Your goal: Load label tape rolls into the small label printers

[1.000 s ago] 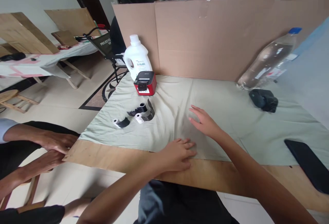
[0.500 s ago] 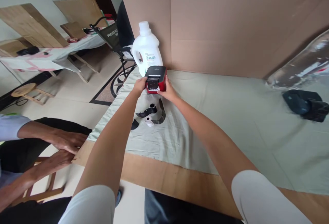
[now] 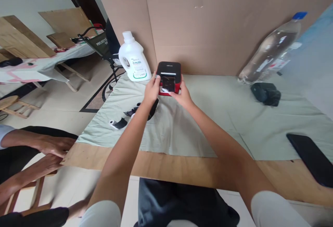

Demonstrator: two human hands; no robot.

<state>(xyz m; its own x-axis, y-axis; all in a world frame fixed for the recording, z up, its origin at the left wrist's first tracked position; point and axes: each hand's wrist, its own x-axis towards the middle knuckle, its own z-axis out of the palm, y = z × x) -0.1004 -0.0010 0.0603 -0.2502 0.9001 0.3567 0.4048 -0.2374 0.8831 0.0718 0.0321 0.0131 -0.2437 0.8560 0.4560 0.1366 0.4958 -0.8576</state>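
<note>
A small black and red label printer (image 3: 169, 71) is held between my two hands over the far part of the cloth-covered table. My left hand (image 3: 151, 90) grips its left side, and my right hand (image 3: 184, 94) grips its right side with the thumb along the front lower edge. Closer to me, partly behind my left forearm, lie a small roll with a black strip (image 3: 119, 123) and more black, crumpled strips (image 3: 131, 111). Left of the printer stands a white detergent bottle (image 3: 135, 58).
A cardboard panel (image 3: 208, 36) rises along the table's back. On the right are a large clear bottle with a blue cap (image 3: 273, 48), a black device (image 3: 265, 94) and a black phone (image 3: 310, 157). Another person's hands (image 3: 53, 149) rest by the left table corner.
My hands and the printer have moved right, away from the front of the detergent bottle. The view has turned right, bringing the phone and the blue-capped bottle top into sight.
</note>
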